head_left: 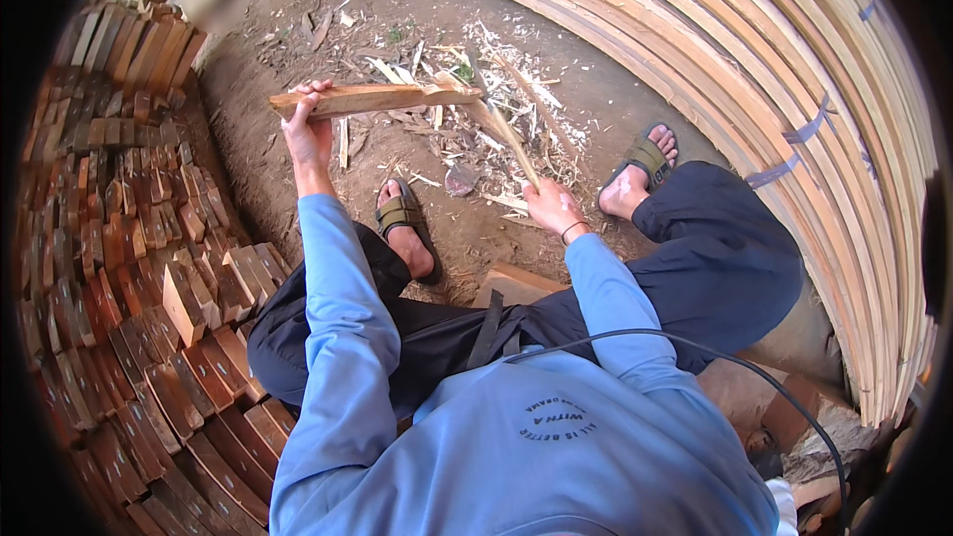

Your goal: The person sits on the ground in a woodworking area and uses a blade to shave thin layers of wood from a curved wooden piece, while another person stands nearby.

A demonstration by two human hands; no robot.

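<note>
My left hand (310, 119) is wrapped round the left end of a short wooden board (372, 99), fingers over its top edge. The board lies nearly level above the ground, and its right end has an uneven, cut edge. My right hand (556, 206) is closed round the lower end of a pale wooden handle (518, 151). This handle slants up and left to the board's right end. The head of the tool is hard to make out there against the chips, so its exact kind cannot be told. Wood chips (491, 124) lie scattered under and around the board.
Stacked wooden blocks (129, 278) rise along my left side. Long bundled wooden strips (794, 109), tied with blue bands, curve along the right. My sandalled feet (402, 228) rest on the dirt floor (268, 50). A black cable (695, 342) crosses my right arm.
</note>
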